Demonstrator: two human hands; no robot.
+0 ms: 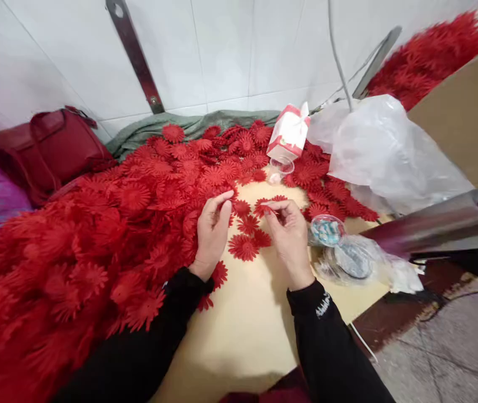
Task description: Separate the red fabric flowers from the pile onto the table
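My right hand point(290, 238) is over the cream tabletop point(259, 324), with thumb and forefinger pinched on a red cut-petal flower point(261, 209). To its left, my left hand point(214, 234) is raised at the edge of the heap. Its thumb and forefinger are a little apart, and I see nothing between them. Several loose red flowers point(243, 247) lie on the table between my hands. A big heap of similar red flowers point(134, 198) spreads over the left side and along the back.
A red-and-white tissue box point(289, 133) stands at the back beside a small clear cup point(281, 165). On the right are a tub with blue-and-white contents point(327, 230), plastic bags point(394, 151) and a metal machine part point(440, 224). A red handbag point(54, 148) sits at left.
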